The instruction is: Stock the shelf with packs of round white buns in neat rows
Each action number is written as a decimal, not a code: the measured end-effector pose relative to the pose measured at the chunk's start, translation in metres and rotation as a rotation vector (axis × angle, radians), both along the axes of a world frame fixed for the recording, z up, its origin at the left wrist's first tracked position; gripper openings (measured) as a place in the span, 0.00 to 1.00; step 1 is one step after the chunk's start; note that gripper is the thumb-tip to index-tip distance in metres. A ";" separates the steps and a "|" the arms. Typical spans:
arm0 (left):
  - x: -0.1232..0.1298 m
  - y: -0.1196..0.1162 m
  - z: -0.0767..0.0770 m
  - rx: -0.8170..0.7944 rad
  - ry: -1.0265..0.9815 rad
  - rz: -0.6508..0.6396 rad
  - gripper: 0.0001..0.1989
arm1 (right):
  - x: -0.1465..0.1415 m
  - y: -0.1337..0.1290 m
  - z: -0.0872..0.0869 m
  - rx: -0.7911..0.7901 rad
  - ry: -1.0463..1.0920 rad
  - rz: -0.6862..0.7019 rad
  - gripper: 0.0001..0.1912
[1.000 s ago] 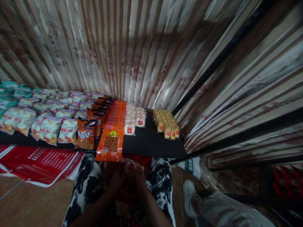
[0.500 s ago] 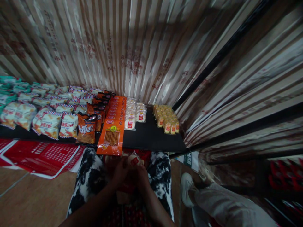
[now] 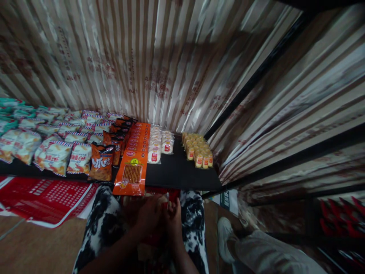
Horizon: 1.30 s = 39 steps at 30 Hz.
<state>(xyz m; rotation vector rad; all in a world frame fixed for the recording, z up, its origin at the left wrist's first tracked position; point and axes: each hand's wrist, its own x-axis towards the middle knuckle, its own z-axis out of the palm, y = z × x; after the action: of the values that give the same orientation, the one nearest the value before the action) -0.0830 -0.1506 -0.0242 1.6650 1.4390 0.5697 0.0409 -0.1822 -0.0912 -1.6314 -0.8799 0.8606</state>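
Low between the knees, my left hand [image 3: 147,211] is closed around a small wrapped white cake [image 3: 164,199] with a red label, which its fingers partly cover. My right hand [image 3: 173,214] has its fingers curled against the right side of the same packet. The light is dim here, so the exact grip is hard to make out. Beneath the hands is a dark red bag or box [image 3: 174,195], mostly hidden. Similar white cakes [image 3: 154,150] stand in two rows on the black shelf [image 3: 176,173], right of a long orange snack packet [image 3: 132,167].
Yellow wrapped cakes [image 3: 199,150] stand toward the shelf's right end. White snack bags [image 3: 58,156] and orange-black bags [image 3: 102,163] fill the left. A red basket [image 3: 54,198] is below. Black metal bars [image 3: 251,83] slant on the right, near another person's leg [image 3: 273,249].
The view has tilted up a little, so the shelf sits lower. My left hand has come over the wrapped cake, hiding more of it; my right fingers have shifted and show more plainly.
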 end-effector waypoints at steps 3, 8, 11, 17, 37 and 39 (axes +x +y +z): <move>-0.002 0.006 0.016 0.040 0.093 -0.139 0.20 | 0.010 0.004 0.013 0.092 -0.438 0.117 0.33; -0.007 0.019 0.035 0.096 0.117 -0.370 0.20 | 0.024 0.010 0.029 0.109 -0.587 0.437 0.31; -0.008 0.025 0.039 0.115 0.024 -0.388 0.20 | 0.028 0.013 0.037 0.056 -0.484 0.494 0.36; -0.008 0.038 0.042 0.046 -0.069 -0.299 0.18 | 0.031 0.022 0.061 0.009 -0.300 0.469 0.38; 0.005 0.077 0.031 -0.050 -0.263 0.065 0.20 | 0.035 0.080 0.087 -0.009 0.319 0.279 0.20; 0.008 0.076 0.027 -0.043 -0.265 0.089 0.19 | 0.037 0.087 0.086 -0.016 0.299 0.252 0.20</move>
<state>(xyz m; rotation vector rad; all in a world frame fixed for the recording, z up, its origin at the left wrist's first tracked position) -0.0752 -0.0743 0.0026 1.4374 1.3257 0.7733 0.0777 -0.0954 -0.0055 -1.3756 -0.8773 1.2531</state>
